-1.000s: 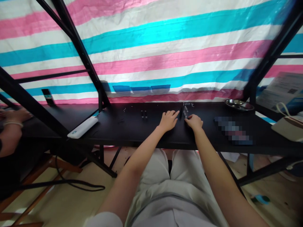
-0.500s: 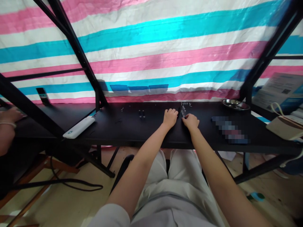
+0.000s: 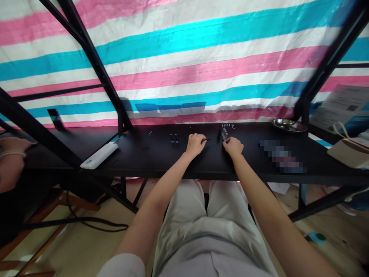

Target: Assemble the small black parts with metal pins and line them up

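At mid-frame, just drew left hand (image 3: 196,144) leftward pinching thin dark stick (image 3: 207,139), leaving only curled right hand (image 3: 234,147) by clear pieces (image 3: 224,134), hold unclear.

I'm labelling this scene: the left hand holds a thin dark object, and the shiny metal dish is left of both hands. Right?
Not quite: the head view shows the shiny metal dish to the right of the right hand. The left hand does hold a thin dark object.

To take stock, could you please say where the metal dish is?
In the head view, the dish is right of the right hand, far back on the table.
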`<action>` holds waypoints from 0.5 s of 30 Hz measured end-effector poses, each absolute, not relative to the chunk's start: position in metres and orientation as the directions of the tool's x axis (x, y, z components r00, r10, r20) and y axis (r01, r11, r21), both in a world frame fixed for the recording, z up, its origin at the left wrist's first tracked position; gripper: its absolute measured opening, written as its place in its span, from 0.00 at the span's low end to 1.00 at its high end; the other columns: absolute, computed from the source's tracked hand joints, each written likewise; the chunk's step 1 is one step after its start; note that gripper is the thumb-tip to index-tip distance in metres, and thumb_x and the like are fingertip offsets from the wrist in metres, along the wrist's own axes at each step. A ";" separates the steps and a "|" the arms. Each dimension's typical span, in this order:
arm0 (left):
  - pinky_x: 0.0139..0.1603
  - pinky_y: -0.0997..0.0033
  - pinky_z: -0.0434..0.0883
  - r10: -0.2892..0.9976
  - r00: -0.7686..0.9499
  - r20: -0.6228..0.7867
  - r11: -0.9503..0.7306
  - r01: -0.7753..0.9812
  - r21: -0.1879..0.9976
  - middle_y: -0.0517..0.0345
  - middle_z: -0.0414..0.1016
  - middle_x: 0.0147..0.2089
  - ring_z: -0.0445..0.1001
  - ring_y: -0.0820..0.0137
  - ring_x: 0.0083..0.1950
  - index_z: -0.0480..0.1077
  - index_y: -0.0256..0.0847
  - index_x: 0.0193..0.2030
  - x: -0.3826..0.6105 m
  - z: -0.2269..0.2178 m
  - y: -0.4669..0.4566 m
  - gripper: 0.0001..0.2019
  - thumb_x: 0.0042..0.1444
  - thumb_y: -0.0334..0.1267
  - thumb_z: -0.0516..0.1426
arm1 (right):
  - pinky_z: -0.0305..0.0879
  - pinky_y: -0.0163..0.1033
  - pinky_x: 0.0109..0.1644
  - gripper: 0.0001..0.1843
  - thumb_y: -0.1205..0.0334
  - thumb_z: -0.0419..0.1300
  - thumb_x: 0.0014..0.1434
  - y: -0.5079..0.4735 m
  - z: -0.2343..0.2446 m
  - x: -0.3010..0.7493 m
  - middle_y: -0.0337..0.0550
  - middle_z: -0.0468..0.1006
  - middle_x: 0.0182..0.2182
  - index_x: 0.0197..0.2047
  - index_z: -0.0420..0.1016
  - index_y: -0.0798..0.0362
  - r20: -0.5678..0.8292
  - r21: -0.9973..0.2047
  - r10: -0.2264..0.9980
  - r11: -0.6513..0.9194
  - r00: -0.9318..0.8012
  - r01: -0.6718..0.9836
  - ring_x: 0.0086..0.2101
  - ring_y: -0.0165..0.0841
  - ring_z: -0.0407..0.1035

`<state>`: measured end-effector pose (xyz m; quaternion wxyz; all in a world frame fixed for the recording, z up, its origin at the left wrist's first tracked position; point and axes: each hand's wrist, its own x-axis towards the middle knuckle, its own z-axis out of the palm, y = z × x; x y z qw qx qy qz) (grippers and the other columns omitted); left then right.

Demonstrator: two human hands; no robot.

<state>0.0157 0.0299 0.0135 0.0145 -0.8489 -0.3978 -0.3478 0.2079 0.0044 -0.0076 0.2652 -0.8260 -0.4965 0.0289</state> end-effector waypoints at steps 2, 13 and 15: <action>0.48 0.63 0.62 0.673 0.378 0.636 -0.668 0.679 0.305 0.58 0.76 0.36 0.70 0.67 0.40 0.71 0.41 0.35 0.005 0.010 0.029 0.03 0.53 0.34 0.57 | 0.58 0.46 0.46 0.14 0.56 0.56 0.52 0.005 -0.008 0.208 0.49 0.75 0.41 0.39 0.75 0.52 0.212 -0.465 0.835 -0.371 0.508 0.804 0.44 0.42 0.67; 0.42 0.66 0.68 0.741 0.095 0.665 -0.581 0.587 0.563 0.57 0.75 0.32 0.70 0.68 0.36 0.71 0.41 0.32 -0.008 0.001 0.030 0.02 0.50 0.31 0.58 | 0.57 0.46 0.46 0.09 0.61 0.55 0.51 0.005 -0.006 0.208 0.48 0.76 0.37 0.33 0.76 0.51 0.184 -0.480 0.844 -0.370 0.504 0.795 0.42 0.42 0.69; 0.42 0.67 0.68 0.747 0.099 0.658 -0.580 0.581 0.571 0.57 0.74 0.32 0.70 0.68 0.36 0.71 0.41 0.31 -0.009 0.001 0.029 0.03 0.50 0.30 0.58 | 0.58 0.47 0.46 0.09 0.61 0.55 0.50 0.004 -0.005 0.208 0.49 0.76 0.37 0.33 0.76 0.51 0.185 -0.488 0.844 -0.366 0.503 0.792 0.42 0.42 0.68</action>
